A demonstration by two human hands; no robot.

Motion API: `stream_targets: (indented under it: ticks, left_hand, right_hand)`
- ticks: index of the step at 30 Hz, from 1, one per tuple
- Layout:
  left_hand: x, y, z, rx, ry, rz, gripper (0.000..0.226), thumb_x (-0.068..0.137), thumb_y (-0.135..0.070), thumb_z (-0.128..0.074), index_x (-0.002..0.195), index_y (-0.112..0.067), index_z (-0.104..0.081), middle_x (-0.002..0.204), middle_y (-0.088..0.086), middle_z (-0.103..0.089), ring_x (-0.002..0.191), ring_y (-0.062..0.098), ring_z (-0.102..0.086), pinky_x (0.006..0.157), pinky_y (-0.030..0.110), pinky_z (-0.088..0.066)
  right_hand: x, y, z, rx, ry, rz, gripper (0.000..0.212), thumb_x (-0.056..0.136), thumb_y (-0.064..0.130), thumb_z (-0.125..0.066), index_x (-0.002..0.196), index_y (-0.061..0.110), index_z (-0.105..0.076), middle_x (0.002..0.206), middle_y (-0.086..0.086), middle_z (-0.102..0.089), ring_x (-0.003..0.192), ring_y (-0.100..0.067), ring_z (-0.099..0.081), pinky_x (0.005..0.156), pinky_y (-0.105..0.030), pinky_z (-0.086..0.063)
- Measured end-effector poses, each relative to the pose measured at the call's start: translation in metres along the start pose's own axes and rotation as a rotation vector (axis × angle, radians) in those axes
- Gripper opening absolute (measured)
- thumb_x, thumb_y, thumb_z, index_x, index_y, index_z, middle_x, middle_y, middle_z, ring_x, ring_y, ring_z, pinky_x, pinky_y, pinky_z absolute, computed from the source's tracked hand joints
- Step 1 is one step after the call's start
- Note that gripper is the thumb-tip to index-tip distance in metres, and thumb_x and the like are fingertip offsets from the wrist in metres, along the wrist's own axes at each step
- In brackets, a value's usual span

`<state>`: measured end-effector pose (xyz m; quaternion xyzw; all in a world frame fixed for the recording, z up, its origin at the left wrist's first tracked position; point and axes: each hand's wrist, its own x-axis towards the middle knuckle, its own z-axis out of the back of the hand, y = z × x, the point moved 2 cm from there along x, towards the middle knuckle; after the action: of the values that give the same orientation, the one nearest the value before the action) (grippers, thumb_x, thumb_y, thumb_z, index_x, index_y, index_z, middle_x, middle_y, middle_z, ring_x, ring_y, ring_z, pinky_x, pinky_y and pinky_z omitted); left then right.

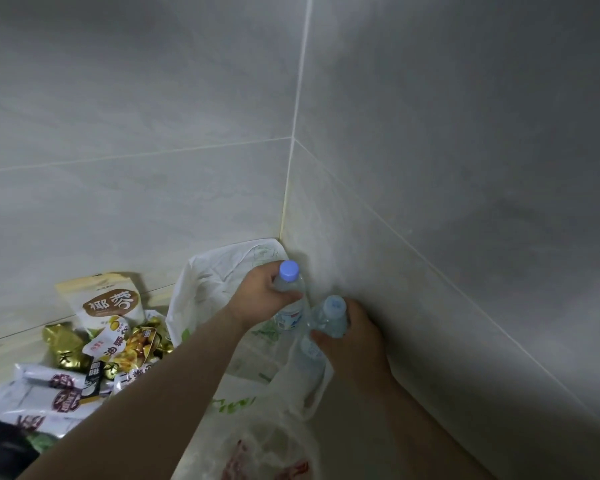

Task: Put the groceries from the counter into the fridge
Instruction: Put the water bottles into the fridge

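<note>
Two clear water bottles with pale blue caps stand in the counter's corner, partly inside a white plastic bag (208,282). My left hand (260,297) grips the neck of the taller bottle (291,289) just under its cap. My right hand (352,336) grips the top of the second bottle (333,313), which leans toward me. A third cap shows dimly through the bag below my right hand. The fridge is not in view.
Snack packets lie in a heap at the left: a cream pouch (110,299), gold wrapped packs (63,344) and white sachets (39,393). Another thin bag with something red (257,459) lies at the bottom. Grey tiled walls (430,168) close the corner behind and to the right.
</note>
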<state>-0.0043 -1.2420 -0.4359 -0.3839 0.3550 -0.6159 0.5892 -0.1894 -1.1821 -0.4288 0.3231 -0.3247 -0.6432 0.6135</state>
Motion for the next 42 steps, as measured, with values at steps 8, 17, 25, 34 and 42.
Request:
stream_targets:
  ticks: [8,17,25,34,42]
  left_hand:
    - [-0.045,-0.046,0.037,-0.128,-0.091,-0.023,0.022,0.066,-0.026,-0.083,0.085,-0.023,-0.072,0.084,0.002,-0.074,0.078,0.018,-0.070,0.076,0.038,-0.055]
    - [-0.098,-0.103,0.054,-0.300,-0.147,-0.071,0.025,0.071,-0.002,-0.083,0.092,-0.011,-0.072,0.080,-0.002,-0.073,0.067,0.002,-0.063,0.066,0.018,-0.052]
    - [-0.132,-0.139,0.048,-0.285,-0.080,-0.138,0.024,0.071,-0.002,-0.083,0.089,-0.016,-0.074,0.071,-0.011,-0.071,0.062,-0.003,-0.060,0.064,0.012,-0.048]
    - [-0.173,-0.172,0.024,-0.212,-0.002,-0.171,0.030,0.071,-0.004,-0.083,0.081,-0.030,-0.072,0.073,-0.015,-0.072,0.063,-0.004,-0.062,0.063,0.012,-0.050]
    - [-0.221,-0.203,-0.006,-0.168,0.069,-0.219,0.021,0.070,-0.005,-0.084,0.084,-0.018,-0.075,0.081,0.011,-0.071,0.061,0.003,-0.057,0.061,0.013,-0.046]
  right_hand:
    - [-0.026,0.027,0.035,0.144,-0.038,0.084,0.041,0.069,0.012,-0.084,0.091,0.038,-0.061,0.087,0.024,-0.070,0.079,0.005,-0.067,0.068,-0.012,-0.050]
    - [-0.073,0.045,0.064,0.246,-0.080,0.145,0.039,0.073,0.010,-0.082,0.106,0.027,-0.070,0.093,0.018,-0.072,0.082,0.006,-0.066,0.067,-0.006,-0.046]
    - [-0.117,0.056,0.105,0.304,-0.176,0.190,0.042,0.074,0.004,-0.081,0.104,0.031,-0.066,0.095,0.015,-0.073,0.084,0.004,-0.068,0.067,-0.009,-0.049]
    - [-0.167,0.060,0.150,0.311,-0.248,0.252,0.043,0.074,0.006,-0.082,0.106,0.032,-0.068,0.096,0.016,-0.074,0.084,0.000,-0.069,0.067,-0.011,-0.050]
    - [-0.234,0.046,0.191,0.292,-0.276,0.221,0.039,0.077,0.011,-0.079,0.106,0.035,-0.067,0.096,0.020,-0.073,0.086,0.002,-0.069,0.072,-0.014,-0.052]
